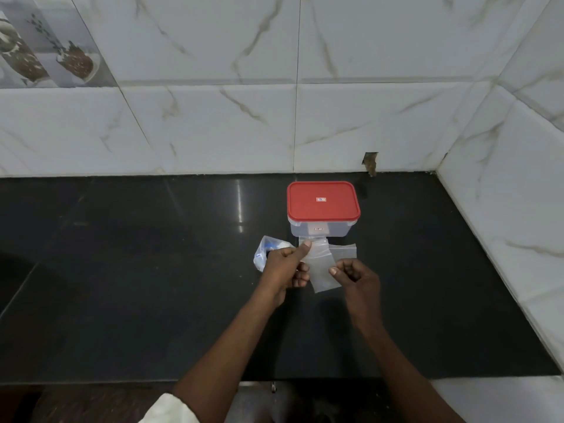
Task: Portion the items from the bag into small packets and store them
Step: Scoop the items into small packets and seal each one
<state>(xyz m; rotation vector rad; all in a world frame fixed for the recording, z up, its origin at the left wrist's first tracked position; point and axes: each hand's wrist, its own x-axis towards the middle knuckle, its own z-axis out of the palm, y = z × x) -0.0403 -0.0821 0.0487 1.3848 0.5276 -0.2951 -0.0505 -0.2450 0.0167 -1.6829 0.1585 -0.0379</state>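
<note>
From the head view, the person stands at a black counter (152, 285) with both hands raised just above it. The left hand (285, 267) pinches the top of a small clear packet (322, 274) between thumb and curled fingers, and the right hand (357, 279) pinches its right edge the same way. The packet looks empty. More flat packets (345, 250) lie on the counter just behind it, in front of a clear box (320, 232) with its red lid (323, 203) on. The bag (264, 254), holding something blue and white, sits just beyond the left hand. I'd say the work is barely begun: no filled packet shows, the bag looks untouched, and the box is closed.
</note>
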